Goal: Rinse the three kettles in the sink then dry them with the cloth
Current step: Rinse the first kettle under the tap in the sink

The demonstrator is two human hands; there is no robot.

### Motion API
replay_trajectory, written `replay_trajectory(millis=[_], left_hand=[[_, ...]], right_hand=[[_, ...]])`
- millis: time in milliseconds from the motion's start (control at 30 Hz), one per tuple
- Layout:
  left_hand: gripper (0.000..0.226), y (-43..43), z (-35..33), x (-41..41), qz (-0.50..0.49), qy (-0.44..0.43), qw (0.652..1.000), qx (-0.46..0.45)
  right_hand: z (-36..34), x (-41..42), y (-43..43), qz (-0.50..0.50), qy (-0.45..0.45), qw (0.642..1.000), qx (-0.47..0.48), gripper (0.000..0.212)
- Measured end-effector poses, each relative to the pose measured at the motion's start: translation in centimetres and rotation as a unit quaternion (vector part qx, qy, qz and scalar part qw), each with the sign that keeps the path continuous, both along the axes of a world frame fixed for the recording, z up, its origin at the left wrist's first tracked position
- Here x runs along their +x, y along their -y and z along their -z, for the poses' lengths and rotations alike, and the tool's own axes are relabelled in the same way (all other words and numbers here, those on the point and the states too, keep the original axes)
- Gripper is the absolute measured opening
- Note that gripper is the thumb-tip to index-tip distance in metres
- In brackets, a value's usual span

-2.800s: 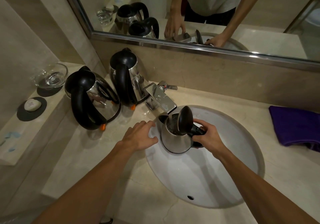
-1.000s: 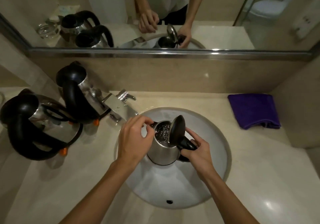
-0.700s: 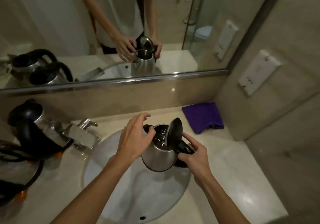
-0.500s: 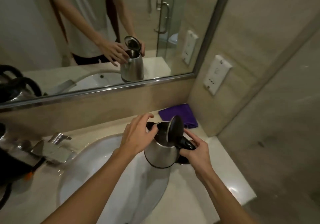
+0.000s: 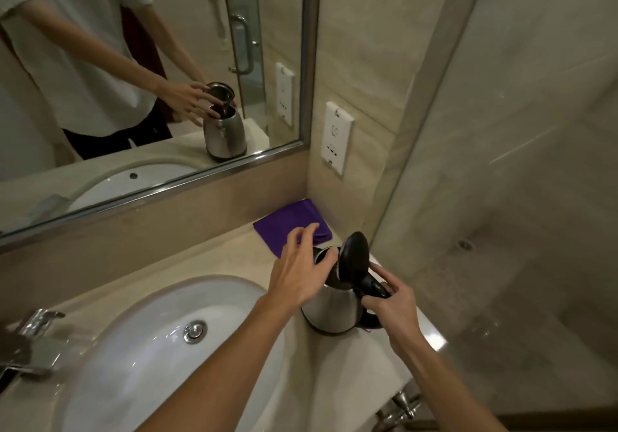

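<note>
A steel kettle [image 5: 329,311] with a black handle and its black lid [image 5: 352,257] flipped up stands on the counter right of the sink [image 5: 110,358]. My right hand [image 5: 389,301] grips the handle. My left hand [image 5: 301,264] hovers over the kettle's rim with spread, relaxed fingers, the thumb near the rim. The folded purple cloth [image 5: 284,222] lies just beyond, against the back wall in the corner. The other two kettles are out of view to the left.
The chrome tap [image 5: 36,348] sits at the left edge of the basin. A mirror [image 5: 150,80] runs along the back wall. A side wall with a socket plate [image 5: 336,137] closes the counter on the right, where the counter edge [image 5: 431,341] drops off.
The kettle has moved from under the tap, out of the basin, to the counter on the right near the cloth. My left hand came off the rim and opened above it.
</note>
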State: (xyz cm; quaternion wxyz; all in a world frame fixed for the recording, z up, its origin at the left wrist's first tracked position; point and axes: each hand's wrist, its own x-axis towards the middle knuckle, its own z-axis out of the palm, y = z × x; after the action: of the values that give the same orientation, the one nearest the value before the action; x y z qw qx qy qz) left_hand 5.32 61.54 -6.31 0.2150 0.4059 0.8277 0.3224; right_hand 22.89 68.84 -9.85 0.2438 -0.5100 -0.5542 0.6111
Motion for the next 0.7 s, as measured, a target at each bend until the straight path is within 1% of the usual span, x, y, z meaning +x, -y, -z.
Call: replay_trajectory(millis=[100, 267, 367, 467, 600, 633, 700], left_hand=[[0.066, -0.6, 0.6, 0.5, 0.006, 0.013, 1.0, -0.019], [0.064, -0.8, 1.0, 1.1, 0.008, 0.025, 1.0, 0.004], [0.075, -1.4, 0.8, 1.8, 0.019, 0.021, 0.999, 0.02], [0.085, -2.3, 0.8, 2.6, 0.029, -0.004, 1.0, 0.01], [0.094, -2.7, 1.5, 3.6, 0.04, -0.115, 0.992, -0.042], [0.095, -2.7, 1.6, 3.7, 0.034, -0.127, 0.99, -0.045], [0.099, -2.8, 1.8, 3.6, 0.008, -0.116, 0.993, -0.035]], right_hand=[[0.7, 0.6, -0.1, 0.002, 0.001, 1.0, -0.003, 0.076], [1.3, 0.5, -1.2, 0.01, 0.004, 1.0, 0.001, 0.076], [1.5, 0.5, -1.4, 0.014, 0.001, 1.0, 0.004, 0.075], [1.9, 0.7, -1.5, 0.016, -0.009, 1.0, -0.007, 0.076], [2.1, 0.8, -1.7, 0.013, -0.005, 1.0, -0.002, 0.079], [2.0, 0.9, -1.6, 0.011, -0.007, 1.0, -0.003, 0.079], [1.9, 1.0, -1.6, 0.005, -0.01, 1.0, -0.002, 0.081]])
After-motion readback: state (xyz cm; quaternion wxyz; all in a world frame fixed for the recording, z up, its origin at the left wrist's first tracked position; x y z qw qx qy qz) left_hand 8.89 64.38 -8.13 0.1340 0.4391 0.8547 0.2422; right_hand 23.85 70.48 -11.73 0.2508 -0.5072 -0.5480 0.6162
